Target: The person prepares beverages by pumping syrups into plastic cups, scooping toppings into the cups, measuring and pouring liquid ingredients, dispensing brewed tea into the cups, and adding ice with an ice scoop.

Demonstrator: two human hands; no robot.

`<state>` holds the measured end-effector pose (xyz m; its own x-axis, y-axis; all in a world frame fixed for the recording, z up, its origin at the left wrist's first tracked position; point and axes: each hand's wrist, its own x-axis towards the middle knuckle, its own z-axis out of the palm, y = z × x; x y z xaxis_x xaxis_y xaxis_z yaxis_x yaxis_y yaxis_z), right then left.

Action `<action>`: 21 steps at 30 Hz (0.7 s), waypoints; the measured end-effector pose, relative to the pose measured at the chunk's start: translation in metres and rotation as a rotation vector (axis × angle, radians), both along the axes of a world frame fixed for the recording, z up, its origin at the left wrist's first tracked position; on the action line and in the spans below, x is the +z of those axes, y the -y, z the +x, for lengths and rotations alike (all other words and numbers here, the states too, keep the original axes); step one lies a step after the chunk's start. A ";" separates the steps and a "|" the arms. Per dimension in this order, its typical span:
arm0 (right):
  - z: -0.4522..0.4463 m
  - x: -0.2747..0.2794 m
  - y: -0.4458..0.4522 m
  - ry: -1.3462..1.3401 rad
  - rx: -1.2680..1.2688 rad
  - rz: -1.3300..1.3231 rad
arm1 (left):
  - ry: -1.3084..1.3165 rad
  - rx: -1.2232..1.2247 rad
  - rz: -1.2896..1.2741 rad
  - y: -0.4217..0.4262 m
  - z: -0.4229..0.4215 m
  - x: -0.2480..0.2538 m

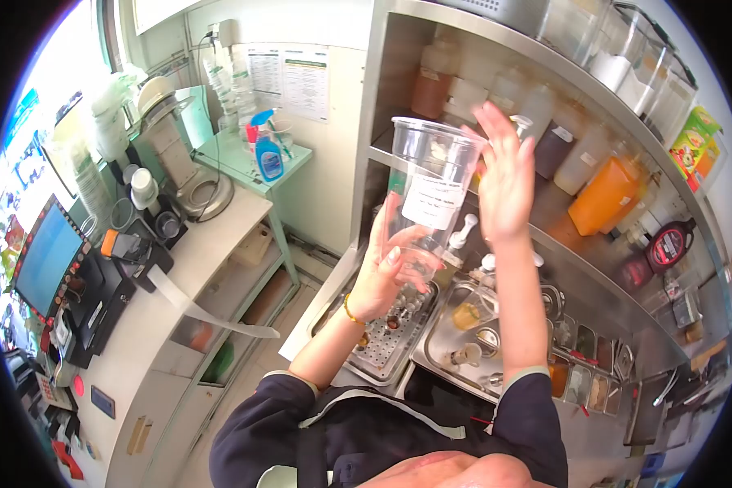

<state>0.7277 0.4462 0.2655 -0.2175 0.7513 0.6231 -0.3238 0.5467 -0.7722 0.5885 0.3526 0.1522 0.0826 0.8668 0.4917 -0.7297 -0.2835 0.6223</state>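
Note:
A tall clear plastic cup (431, 148) is held up in front of me, tilted a little, its mouth upward. My left hand (378, 275) is wrapped round its lower part; some of the fingers show through the clear wall. A white printed label (433, 201) sits on the cup's side. My right hand (507, 189) is raised just right of the rim, with its fingers stretched out and nothing in it. The fingertips are slightly blurred, and whether they touch the cup I cannot tell.
A steel shelf (537, 215) with bottles of syrup, including an orange bottle (606, 195), rises at the right. Below are a perforated drip tray (382, 350) and several topping containers. Leftward stand a counter (159, 325), a screen (49, 256), a cup sealer (171, 146) and a blue spray bottle (268, 154).

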 end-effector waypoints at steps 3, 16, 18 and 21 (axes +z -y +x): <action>-0.031 0.013 -0.035 -0.188 0.395 -0.238 | 0.026 -0.019 -0.006 0.001 -0.011 -0.005; -0.045 -0.190 -0.154 0.943 -0.473 0.138 | -0.691 0.457 -0.413 -0.078 -0.074 -0.224; -0.059 -0.191 -0.166 1.114 -0.556 0.123 | -0.795 0.557 -0.400 -0.102 -0.063 -0.259; -0.071 -0.230 -0.232 0.973 -0.531 0.040 | -0.292 0.176 -0.723 -0.110 -0.059 -0.205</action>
<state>0.6572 0.6787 0.0354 -0.2836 0.8773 0.3872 0.6942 0.4664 -0.5482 0.5298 0.4621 -0.0528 -0.0467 0.9749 -0.2179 -0.4912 0.1675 0.8548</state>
